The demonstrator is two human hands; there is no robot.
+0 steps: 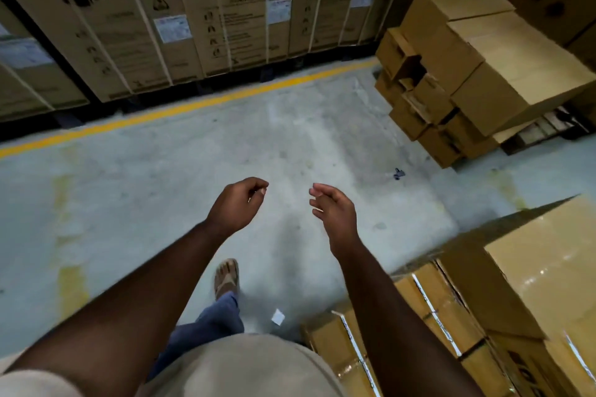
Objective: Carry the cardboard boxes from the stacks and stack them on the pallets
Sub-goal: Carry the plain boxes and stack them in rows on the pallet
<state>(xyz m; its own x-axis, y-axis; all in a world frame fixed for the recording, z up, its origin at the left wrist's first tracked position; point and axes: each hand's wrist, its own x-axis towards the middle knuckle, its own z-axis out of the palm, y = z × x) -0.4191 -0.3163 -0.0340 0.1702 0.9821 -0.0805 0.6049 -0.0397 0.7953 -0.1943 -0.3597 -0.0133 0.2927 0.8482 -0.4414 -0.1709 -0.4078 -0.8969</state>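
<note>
Left hand [240, 203]: yours, empty, fingers loosely curled, frame centre.
Right hand [333, 211]: empty, relaxed.
Cardboard boxes [477, 74]: stacked upper right.
Advice: approach squarely, grip the top box's opposite bottom edges.

From my feed, the top edge slices the lettering on the big cartons [225, 10], and their small print and white labels [174, 28] are too blurred for me to read. The right edge cuts the plain stack [483, 74]; the pallet [541, 129] under it shows only as a dark sliver. The taped boxes [516, 284] at lower right run off the frame, their black print unreadable. I cannot identify the dark scrap [399, 174] on the floor. My left hand [237, 203] curls its fingertips out of sight. One foot [226, 277] shows; the other is hidden.
</note>
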